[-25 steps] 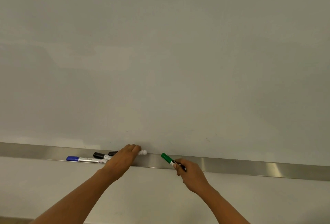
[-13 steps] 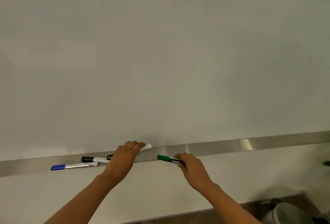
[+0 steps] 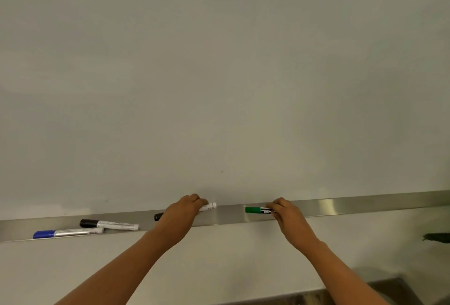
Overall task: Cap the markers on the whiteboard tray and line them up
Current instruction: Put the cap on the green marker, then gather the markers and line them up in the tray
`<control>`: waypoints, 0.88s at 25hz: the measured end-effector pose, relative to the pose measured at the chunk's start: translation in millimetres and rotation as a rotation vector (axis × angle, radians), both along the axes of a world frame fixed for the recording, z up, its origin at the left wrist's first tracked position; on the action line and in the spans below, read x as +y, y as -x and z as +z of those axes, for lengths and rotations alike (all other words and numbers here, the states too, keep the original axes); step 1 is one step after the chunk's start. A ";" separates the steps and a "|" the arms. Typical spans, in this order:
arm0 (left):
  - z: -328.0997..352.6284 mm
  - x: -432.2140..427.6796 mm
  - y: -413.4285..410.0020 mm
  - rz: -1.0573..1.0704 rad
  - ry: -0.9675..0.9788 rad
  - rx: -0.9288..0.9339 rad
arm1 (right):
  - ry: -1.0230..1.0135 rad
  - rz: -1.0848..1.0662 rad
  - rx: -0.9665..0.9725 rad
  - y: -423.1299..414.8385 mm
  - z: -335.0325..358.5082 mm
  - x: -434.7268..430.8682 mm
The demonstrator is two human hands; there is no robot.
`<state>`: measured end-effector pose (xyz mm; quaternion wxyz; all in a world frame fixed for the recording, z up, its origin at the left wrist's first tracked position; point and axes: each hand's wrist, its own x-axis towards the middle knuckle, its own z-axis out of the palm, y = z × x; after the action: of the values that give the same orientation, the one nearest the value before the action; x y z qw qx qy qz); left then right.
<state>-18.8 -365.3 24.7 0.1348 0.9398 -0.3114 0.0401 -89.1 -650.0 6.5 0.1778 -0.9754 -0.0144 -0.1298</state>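
Observation:
A long steel whiteboard tray (image 3: 353,205) runs across the view. My left hand (image 3: 181,214) is closed over a black-capped white marker (image 3: 210,206) lying in the tray; its black cap pokes out to the left and its white end to the right. My right hand (image 3: 285,212) grips a green-capped marker (image 3: 254,210) by its dark barrel, cap pointing left, at tray level. Farther left lie a capped black marker (image 3: 109,224) and a capped blue marker (image 3: 65,233), one slightly behind the other.
The blank whiteboard (image 3: 219,73) fills the view above the tray. Below the tray is a pale wall. A dark object (image 3: 437,237) shows at the right edge, and a dark surface (image 3: 379,292) at the bottom right.
My right hand carried the green marker to the right along the tray, away from my left hand. The left hand stayed on the black-capped marker. The view shifted left.

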 end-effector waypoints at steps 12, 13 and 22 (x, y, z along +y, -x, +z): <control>-22.6 -134.4 -10.6 -0.017 -0.030 0.096 | 0.112 0.138 0.136 -9.2 -25.5 -84.5; -24.0 -141.3 -11.7 -0.022 -0.031 0.102 | 0.125 0.146 0.146 -9.0 -27.8 -87.1; -25.6 -200.2 -16.0 -0.021 -0.097 0.164 | -0.179 0.088 0.062 -3.9 -33.6 -103.5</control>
<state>-2.8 -565.4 -1.0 0.1145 0.9421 -0.3106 -0.0538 -85.2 -753.4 -27.1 0.2703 -0.9575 -0.0398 -0.0923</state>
